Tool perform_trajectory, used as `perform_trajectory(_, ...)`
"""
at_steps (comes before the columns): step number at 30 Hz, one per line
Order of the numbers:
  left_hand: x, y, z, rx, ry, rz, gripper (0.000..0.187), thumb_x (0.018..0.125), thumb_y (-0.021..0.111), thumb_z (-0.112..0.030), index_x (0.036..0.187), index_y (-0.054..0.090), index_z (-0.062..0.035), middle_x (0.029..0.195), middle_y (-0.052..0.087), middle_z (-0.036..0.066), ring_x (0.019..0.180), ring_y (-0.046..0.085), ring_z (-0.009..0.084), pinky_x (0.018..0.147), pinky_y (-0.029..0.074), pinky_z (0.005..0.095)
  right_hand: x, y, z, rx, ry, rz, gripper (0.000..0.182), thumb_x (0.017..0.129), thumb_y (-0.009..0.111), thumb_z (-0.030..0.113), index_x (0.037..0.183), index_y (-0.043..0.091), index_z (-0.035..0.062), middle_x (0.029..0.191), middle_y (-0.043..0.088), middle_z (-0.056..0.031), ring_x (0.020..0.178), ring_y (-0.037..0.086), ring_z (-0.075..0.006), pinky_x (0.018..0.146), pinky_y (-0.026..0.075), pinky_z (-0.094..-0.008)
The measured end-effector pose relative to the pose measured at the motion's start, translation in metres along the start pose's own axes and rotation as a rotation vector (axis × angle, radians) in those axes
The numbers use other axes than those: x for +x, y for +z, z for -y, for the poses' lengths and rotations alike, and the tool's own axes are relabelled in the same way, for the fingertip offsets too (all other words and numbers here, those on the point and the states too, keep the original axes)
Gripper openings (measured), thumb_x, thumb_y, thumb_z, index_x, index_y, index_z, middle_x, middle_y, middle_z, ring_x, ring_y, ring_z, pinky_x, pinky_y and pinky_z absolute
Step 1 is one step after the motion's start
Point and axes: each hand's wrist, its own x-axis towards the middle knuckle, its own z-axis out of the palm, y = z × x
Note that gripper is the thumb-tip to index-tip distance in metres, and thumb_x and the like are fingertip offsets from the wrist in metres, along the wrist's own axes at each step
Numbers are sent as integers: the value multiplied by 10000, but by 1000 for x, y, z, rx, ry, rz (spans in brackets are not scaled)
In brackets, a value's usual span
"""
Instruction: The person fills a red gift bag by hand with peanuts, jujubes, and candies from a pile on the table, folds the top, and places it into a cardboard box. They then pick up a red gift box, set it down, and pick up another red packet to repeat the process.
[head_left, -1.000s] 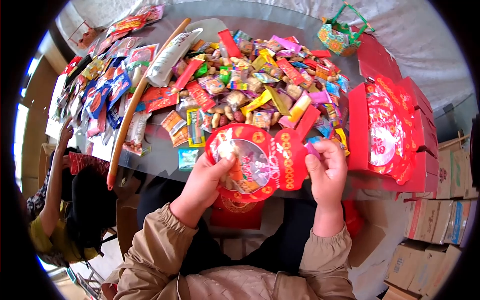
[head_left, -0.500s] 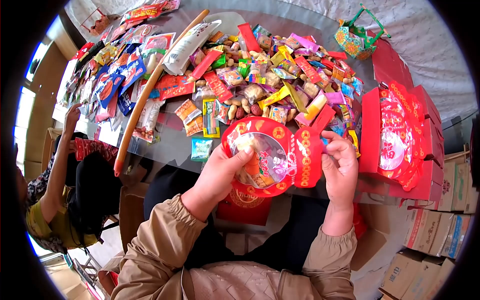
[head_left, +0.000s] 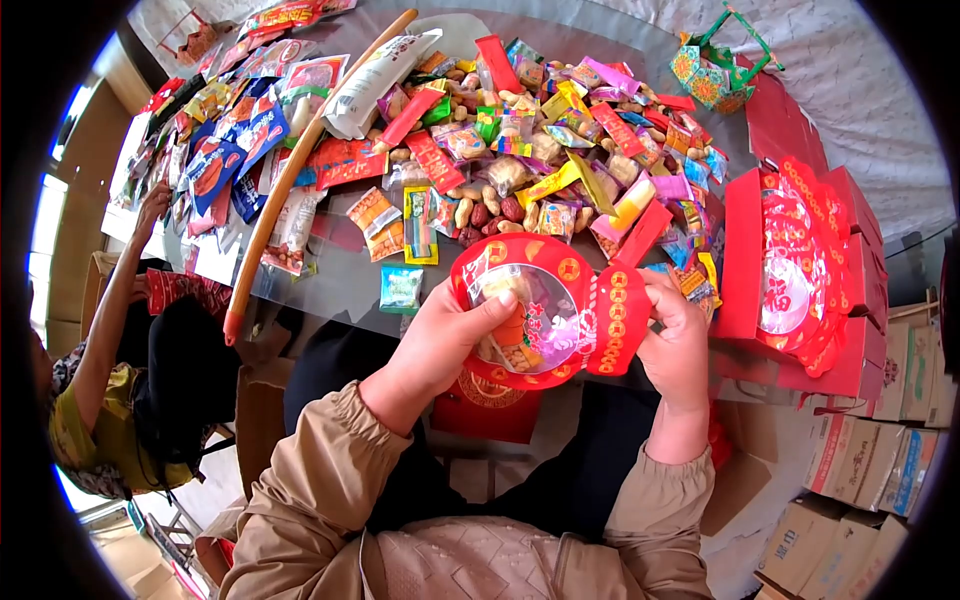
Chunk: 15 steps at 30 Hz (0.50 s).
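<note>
Change: since a second ago you have carried the red gourd-shaped gift bag (head_left: 545, 315) a little up and right in the frame, nearer the snack pile, and your right hand has slid further round its narrow end.
Left hand: your left hand (head_left: 440, 345) grips the round end of the bag, thumb laid flat across its clear window, the other fingers curled out of sight behind it.
Right hand: your right hand (head_left: 675, 340) is closed on the narrow end, fingers wrapped over the red panel printed with gold coins; a small wrapped sweet seems pinched there too, but you cannot tell for sure.
Bag position: it sits in the middle of the frame, raised above the near edge of the glass table (head_left: 345, 285), between your two hands.
Bag axis: its long axis runs left to right across the frame, round end to the left, narrow end to the right, window turned up at you; wrapped snacks show through the window.
Snack pile: the heap of sweets, peanuts and packets (head_left: 545, 150) fills the upper middle, just above the bag.
Filled bags: a stack of red gift bags (head_left: 790, 270) stands at the right of the frame, just beside your right hand.
Stick: a long wooden stick (head_left: 300, 165) lies slantwise at the upper left.
Other person: someone at the left edge reaches an arm (head_left: 115, 300) up to the table.
</note>
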Motion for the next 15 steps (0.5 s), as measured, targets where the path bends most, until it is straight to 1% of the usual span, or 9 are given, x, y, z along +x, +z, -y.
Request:
perform_trajectory(3,-1,1,-2,-6,-6,24,351,956,665,-148,1269,569,-22,1151,679,62,1033,657,165,921,527,344,1,-2,-1,-156,-146,43,234,828,682,-59,1057,696,-16,1181,647,-125,1064,646,-194,876,511,-303)
perform_trajectory(6,0,-2,-2,-15,-4,20,359,954,669,-150,1272,564,-22,1147,680,58,1033,657,162,918,528,340,3,-10,-7,-187,-238,137,245,821,681,-64,1060,696,-10,1158,662,-133,1086,643,-214,876,510,-310)
perform_trajectory(9,1,-3,-1,-5,8,-6,345,954,670,-154,1259,573,-26,1139,681,57,1022,660,160,909,530,333,-2,-3,-4,-67,-103,54,192,829,675,-61,1014,692,-11,1126,673,-131,1084,645,-209,872,511,-311)
perform_trajectory(12,0,-4,1,7,15,6,310,969,653,-145,1247,599,-18,1131,691,55,1021,653,137,923,526,322,-4,5,6,225,170,-83,117,840,678,-45,953,676,-14,1083,668,-117,1071,650,-210,860,510,-316)
perform_trajectory(15,2,-4,2,-12,13,7,318,968,655,-146,1253,594,-19,1142,687,56,1028,652,139,934,521,324,-3,9,1,139,65,-162,67,854,683,-26,912,651,-28,1033,657,-109,1026,653,-203,841,510,-316)
